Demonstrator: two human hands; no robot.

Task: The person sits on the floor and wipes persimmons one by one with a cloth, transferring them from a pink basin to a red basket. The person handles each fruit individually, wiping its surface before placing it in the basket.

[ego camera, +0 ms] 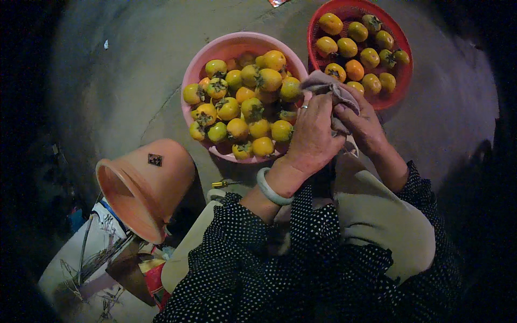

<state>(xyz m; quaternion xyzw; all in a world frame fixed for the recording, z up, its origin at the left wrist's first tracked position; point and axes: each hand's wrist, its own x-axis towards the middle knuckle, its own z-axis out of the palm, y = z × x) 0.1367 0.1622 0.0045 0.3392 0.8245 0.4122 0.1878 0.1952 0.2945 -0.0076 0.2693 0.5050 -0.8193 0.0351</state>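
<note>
Both my hands hold a crumpled greyish cloth (343, 97) between the two containers of persimmons. My left hand (313, 131), with a ring on one finger and a pale bangle on the wrist, has its fingers closed on the cloth near the basin's right rim. On the right, my right hand (363, 123) pinches the cloth with thumb and fingers. Whether something is wrapped inside cannot be seen. A pink plastic basin (189, 72) is heaped with yellow-orange persimmons (228, 108), many with their leafy calyx on. Beyond my hands, a red mesh basket (406, 87) holds more persimmons (347, 47) spread over its bottom.
An orange plastic bucket (169, 173) lies on its side at the left. A yellow-handled screwdriver (220, 184) is on the concrete floor near my knee. Dry twigs (97, 258) and a red package (153, 278) are at the lower left. A small wrapper (278, 2) lies at the top edge.
</note>
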